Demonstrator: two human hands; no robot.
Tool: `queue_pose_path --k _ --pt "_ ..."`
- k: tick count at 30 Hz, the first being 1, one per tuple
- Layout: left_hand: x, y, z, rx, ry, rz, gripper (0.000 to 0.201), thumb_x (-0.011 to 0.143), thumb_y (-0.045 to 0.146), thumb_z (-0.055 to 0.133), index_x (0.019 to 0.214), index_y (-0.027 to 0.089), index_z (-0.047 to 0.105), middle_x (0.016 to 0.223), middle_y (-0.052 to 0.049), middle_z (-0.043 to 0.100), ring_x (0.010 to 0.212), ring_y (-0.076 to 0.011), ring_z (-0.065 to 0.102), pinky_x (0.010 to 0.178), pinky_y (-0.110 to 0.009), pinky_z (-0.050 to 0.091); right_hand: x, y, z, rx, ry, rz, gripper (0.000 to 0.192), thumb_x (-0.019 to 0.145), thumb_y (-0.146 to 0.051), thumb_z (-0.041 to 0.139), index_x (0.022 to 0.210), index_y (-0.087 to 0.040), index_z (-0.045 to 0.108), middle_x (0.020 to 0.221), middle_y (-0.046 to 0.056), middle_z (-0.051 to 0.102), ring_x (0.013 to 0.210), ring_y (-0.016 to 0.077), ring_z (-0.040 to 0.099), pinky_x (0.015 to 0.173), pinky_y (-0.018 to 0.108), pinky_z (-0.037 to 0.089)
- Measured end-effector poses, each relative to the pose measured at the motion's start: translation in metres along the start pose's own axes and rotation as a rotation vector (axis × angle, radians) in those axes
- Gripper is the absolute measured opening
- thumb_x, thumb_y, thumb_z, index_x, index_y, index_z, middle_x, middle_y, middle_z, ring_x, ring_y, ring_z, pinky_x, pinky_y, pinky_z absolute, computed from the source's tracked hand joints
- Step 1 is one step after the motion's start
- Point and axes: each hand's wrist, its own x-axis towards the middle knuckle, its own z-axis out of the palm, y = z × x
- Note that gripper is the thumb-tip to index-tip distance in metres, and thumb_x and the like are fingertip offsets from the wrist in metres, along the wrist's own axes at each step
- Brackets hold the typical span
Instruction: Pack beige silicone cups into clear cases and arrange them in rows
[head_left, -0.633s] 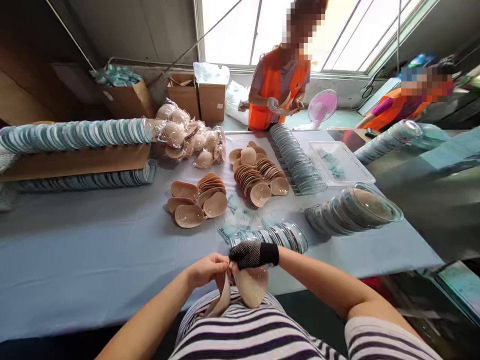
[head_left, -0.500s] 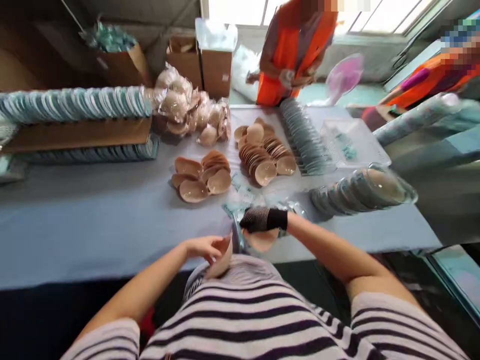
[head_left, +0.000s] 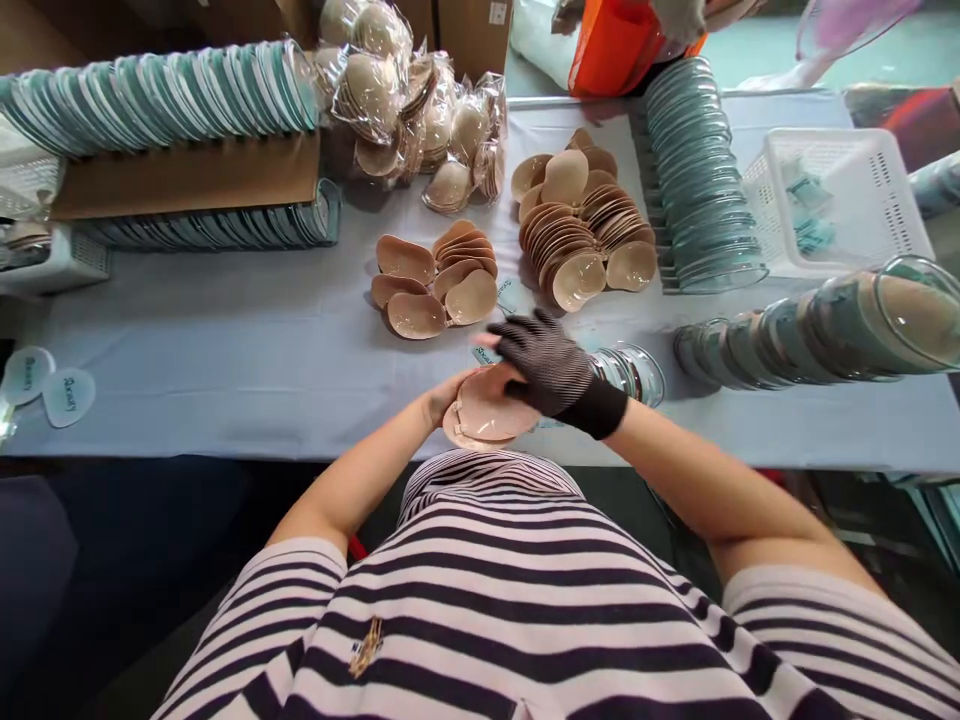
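Note:
My left hand [head_left: 442,398] cups beige bra pads [head_left: 484,415] stacked together from below, just over the table's near edge. My right hand [head_left: 541,362], in a black mesh glove, lies flat on top of the pads, fingers spread. Right behind the gloved hand lies a row of clear plastic shells [head_left: 631,370]. Small clusters of loose beige pads [head_left: 435,285] lie further back on the light blue cloth [head_left: 225,350].
A larger fanned pile of pads [head_left: 577,225], bagged pads [head_left: 409,100], long rows of teal-rimmed clear shells [head_left: 157,95], a white basket [head_left: 840,200] and stacked clear domes [head_left: 825,325] fill the table. A person in orange [head_left: 622,35] stands at the far side.
The two pads, held apart and hanging near my lap, have been brought together over the table edge. My gloved right hand now lies on top. The camera has tilted down.

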Motion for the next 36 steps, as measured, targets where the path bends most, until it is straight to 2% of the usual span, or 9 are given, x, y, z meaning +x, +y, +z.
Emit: queue_pose_path --k 2,5,10,13,16,19,25,32,36 --pt "-0.006 0.005 0.0 -0.072 -0.143 -0.052 0.063 0.081 0.063 0.058 0.122 0.016 0.066 0.131 -0.013 0.064 0.127 -0.0328 0.056 0.108 -0.049 0.044 -0.025 0.024 0.015 0.024 0.126 0.27 0.055 0.086 -0.035 0.061 0.135 -0.012 0.054 0.128 0.017 0.062 0.113 0.03 0.055 0.097 0.045 0.042" --pt "-0.006 0.008 -0.003 -0.133 -0.279 -0.17 0.062 0.076 0.052 0.07 0.126 0.016 0.064 0.131 -0.013 0.065 0.126 -0.0316 0.057 0.108 -0.045 0.043 -0.045 0.039 0.056 0.095 0.023 0.438 0.028 0.089 -0.023 0.051 0.108 -0.013 0.069 0.106 0.016 0.07 0.095 0.0262 0.062 0.085 0.038 0.048" --pt "0.007 0.004 -0.01 -0.016 -0.166 -0.302 0.056 0.062 0.03 0.081 0.114 0.017 0.069 0.113 -0.012 0.074 0.109 -0.031 0.067 0.1 -0.043 0.048 -0.027 0.055 0.094 0.298 0.032 0.205 0.029 0.081 -0.011 0.051 0.105 -0.016 0.068 0.107 0.011 0.071 0.104 0.024 0.063 0.096 0.042 0.048" --pt "0.01 0.006 -0.012 0.004 -0.17 -0.226 0.064 0.058 0.019 0.082 0.12 0.018 0.066 0.114 -0.012 0.073 0.106 -0.0303 0.067 0.098 -0.042 0.049 -0.01 0.101 0.09 0.339 0.093 0.451 0.035 0.087 -0.018 0.049 0.12 -0.016 0.06 0.118 0.011 0.068 0.109 0.022 0.063 0.095 0.037 0.049" --pt "0.012 0.012 -0.017 -0.057 -0.081 -0.167 0.065 0.059 0.018 0.082 0.121 0.017 0.065 0.111 -0.012 0.073 0.102 -0.0293 0.068 0.095 -0.042 0.051 0.006 0.152 0.091 0.096 -0.161 0.791 0.041 0.084 -0.027 0.061 0.124 -0.017 0.058 0.125 0.014 0.065 0.114 0.0264 0.061 0.095 0.037 0.048" --pt "0.017 0.014 -0.027 -0.132 0.084 -0.124 0.063 0.058 0.019 0.081 0.119 0.016 0.064 0.103 -0.011 0.074 0.097 -0.0278 0.069 0.093 -0.042 0.052 0.02 0.176 0.108 -0.057 -0.473 0.862 0.061 0.072 -0.027 0.076 0.128 -0.012 0.057 0.123 0.022 0.064 0.113 0.0331 0.061 0.094 0.042 0.047" --pt "0.03 0.013 -0.044 -0.24 0.192 -0.155 0.063 0.06 0.021 0.08 0.12 0.015 0.062 0.101 -0.011 0.075 0.1 -0.0298 0.069 0.095 -0.045 0.051 0.022 0.18 0.121 -0.018 -0.486 0.915 0.042 0.087 -0.024 0.055 0.127 -0.016 0.06 0.108 0.018 0.071 0.1 0.0307 0.067 0.087 0.043 0.049" --pt "0.049 0.033 -0.028 -0.336 -0.045 -0.154 0.066 0.074 0.048 0.073 0.13 0.017 0.058 0.125 -0.015 0.068 0.117 -0.0331 0.063 0.101 -0.05 0.048 0.005 0.125 0.06 0.288 0.231 0.348 0.018 0.083 -0.026 0.056 0.089 -0.022 0.072 0.151 0.006 0.046 0.142 0.0281 0.035 0.114 0.05 0.031" --pt "0.051 0.039 -0.011 -0.319 -0.128 -0.118 0.069 0.074 0.069 0.066 0.116 0.015 0.066 0.114 -0.013 0.072 0.119 -0.0344 0.062 0.102 -0.049 0.048 0.013 0.081 0.055 0.209 0.196 0.177 0.011 0.081 -0.024 0.062 0.075 -0.021 0.07 0.156 0.003 0.04 0.148 0.0337 0.018 0.115 0.062 0.018"
